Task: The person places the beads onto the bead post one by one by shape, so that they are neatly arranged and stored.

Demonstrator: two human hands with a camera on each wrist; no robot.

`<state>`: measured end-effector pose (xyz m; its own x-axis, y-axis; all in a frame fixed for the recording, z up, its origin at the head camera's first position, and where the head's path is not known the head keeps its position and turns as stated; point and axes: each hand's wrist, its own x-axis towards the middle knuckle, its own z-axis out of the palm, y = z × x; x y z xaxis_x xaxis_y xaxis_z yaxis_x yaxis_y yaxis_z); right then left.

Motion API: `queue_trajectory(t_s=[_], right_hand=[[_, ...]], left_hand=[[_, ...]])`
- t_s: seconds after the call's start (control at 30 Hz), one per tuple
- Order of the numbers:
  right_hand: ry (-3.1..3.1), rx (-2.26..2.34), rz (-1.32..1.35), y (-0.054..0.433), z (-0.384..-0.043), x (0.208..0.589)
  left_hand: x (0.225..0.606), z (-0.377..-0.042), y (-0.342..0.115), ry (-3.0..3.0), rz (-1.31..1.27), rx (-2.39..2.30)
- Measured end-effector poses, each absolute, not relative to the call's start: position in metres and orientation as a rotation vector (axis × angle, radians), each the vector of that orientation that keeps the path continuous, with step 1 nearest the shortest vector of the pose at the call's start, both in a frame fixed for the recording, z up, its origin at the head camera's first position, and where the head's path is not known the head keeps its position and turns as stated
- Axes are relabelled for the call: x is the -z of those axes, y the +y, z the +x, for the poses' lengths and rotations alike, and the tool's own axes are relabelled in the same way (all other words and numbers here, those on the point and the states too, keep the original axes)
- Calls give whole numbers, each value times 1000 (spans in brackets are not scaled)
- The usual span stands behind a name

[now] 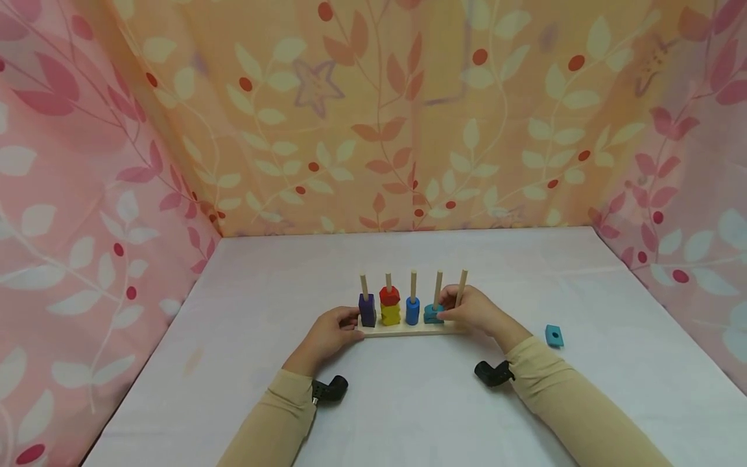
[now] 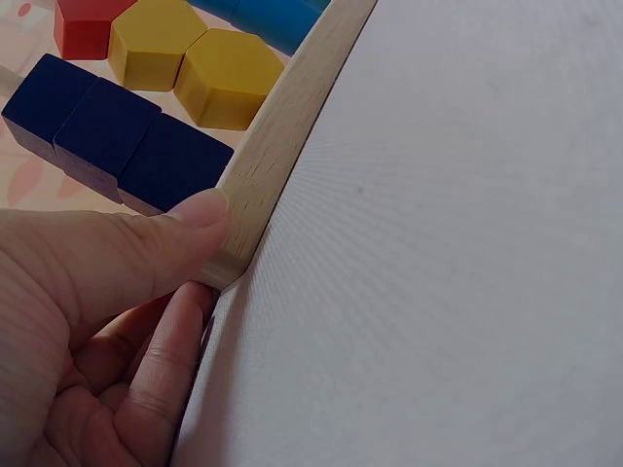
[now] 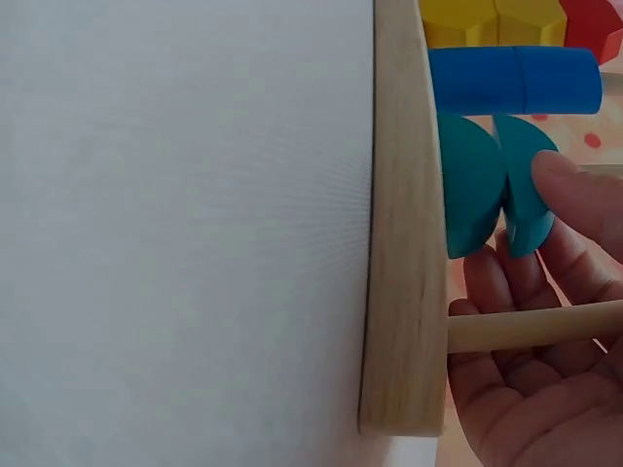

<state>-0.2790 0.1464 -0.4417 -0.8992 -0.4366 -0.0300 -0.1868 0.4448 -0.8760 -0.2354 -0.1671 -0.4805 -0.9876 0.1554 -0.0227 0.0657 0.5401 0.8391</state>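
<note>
A wooden peg board (image 1: 408, 331) lies crosswise in front of me with several upright pegs. At its left end my left hand (image 1: 332, 334) grips the base, thumb on the front edge in the left wrist view. Dark blue-purple square blocks (image 2: 107, 131) are stacked close by that thumb. My right hand (image 1: 475, 311) pinches the upper teal half-round block (image 3: 526, 180) on the fourth peg. This block sits tilted over a lower teal block (image 3: 471, 185). The bare last peg (image 3: 526, 326) passes in front of the right palm.
Yellow blocks (image 1: 390, 315) with a red one (image 1: 390, 296) on top fill the second peg. Blue cylinders (image 1: 412, 311) stand on the third. A loose teal block (image 1: 554, 336) with a hole lies on the white table (image 1: 408, 415), right of the board. Patterned cloth (image 1: 379, 117) encloses the table.
</note>
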Motion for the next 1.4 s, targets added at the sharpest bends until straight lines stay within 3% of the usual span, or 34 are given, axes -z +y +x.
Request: queue_trajectory(t_s=[0.3,0.7,1.03,1.4], right_hand=[[2496,1350,-559,159,-276,431],[2754,1062,-485,251,-262,408],[2741,1012,-236,305,-241,419],[2760,950,-171,317,-225,433]], left_hand=[[481,-237,-169,2666,197,-1451],[485,-237,-168,2685,191,-1417],[482,-236,-166,2701,197,-1412],[479,-234,-164,2685,191,-1438]])
